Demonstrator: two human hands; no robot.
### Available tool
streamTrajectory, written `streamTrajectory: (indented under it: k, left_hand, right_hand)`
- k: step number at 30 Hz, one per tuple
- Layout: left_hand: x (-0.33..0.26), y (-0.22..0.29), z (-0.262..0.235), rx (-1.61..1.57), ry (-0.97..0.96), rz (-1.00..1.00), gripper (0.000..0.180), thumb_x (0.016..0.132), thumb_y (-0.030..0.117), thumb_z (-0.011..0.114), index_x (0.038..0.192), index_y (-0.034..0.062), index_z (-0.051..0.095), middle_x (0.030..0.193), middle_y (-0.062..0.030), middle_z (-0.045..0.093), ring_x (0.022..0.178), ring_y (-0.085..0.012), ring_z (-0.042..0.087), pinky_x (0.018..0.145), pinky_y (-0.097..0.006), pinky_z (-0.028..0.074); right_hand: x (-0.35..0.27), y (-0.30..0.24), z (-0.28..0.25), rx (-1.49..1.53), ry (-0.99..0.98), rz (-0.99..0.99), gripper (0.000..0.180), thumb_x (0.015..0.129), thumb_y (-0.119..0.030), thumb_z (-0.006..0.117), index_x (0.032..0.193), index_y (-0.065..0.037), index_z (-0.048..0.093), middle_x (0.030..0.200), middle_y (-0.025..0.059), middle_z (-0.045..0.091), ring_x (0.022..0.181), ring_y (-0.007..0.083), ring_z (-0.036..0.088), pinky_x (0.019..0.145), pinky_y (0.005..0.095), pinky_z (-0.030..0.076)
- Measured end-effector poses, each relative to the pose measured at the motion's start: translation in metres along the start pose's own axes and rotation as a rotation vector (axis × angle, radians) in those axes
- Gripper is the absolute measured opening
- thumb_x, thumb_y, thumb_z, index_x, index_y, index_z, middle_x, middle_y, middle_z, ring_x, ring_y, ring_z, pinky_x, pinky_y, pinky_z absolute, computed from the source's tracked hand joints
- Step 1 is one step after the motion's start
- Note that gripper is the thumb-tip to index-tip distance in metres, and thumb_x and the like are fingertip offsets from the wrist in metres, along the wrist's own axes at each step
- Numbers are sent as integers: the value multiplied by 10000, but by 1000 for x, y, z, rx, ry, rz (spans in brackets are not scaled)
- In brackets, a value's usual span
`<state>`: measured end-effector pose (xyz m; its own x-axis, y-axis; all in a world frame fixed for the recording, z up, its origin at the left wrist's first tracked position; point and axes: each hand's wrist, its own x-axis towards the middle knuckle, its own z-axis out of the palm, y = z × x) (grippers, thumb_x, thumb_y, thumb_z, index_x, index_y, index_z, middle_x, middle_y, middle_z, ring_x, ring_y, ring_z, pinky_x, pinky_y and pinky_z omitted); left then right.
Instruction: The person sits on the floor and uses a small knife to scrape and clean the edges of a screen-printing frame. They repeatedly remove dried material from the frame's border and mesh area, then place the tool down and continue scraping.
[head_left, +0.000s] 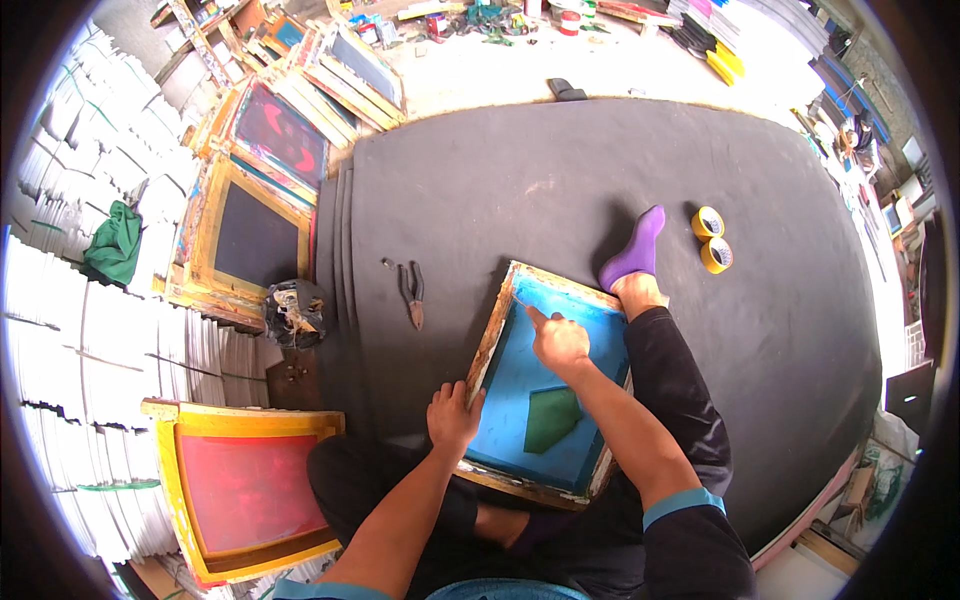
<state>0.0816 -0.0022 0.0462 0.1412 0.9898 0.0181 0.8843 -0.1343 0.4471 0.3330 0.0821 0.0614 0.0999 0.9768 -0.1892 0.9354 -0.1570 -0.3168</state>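
A wooden-framed printing screen [497, 325] with blue mesh and a dark green patch [551, 418] rests across my lap on a black mat. My left hand [453, 417] grips the frame's left edge. My right hand [558, 340] lies on the blue mesh near the far left corner, index finger stretched toward the frame; it seems to pinch something thin, too small to tell. My purple-socked foot [634, 251] sticks out beyond the screen's far edge.
Pliers [413, 293] lie on the black mat [560, 170] left of the screen. Two yellow tape rolls [711, 238] sit to the right. A red screen in a yellow frame [240, 488] lies at lower left. More framed screens [255, 225] and white paper stacks [70, 330] line the left.
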Motion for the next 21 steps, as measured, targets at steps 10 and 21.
streamTrajectory:
  k: [10,21]
  left_hand:
    - [0,2,1,40,-39,-12,373,948,441,680,984,72,636,993,-146,635,936,-373,651,772,-515,531]
    - [-1,1,-6,-10,-25,-25,368,943,417,699,988,58,634,971,-160,625,930,-384,648,784,-512,524]
  right_hand:
    - [8,25,22,745,19,92,350,995,-271,620,1335,-238,699,1141,173,751,1081,353,721,962,424,560]
    - [3,8,9,618,-2,192,348,983,-281,632,1323,-288,705,965,203,751,855,374,743,773,508,590]
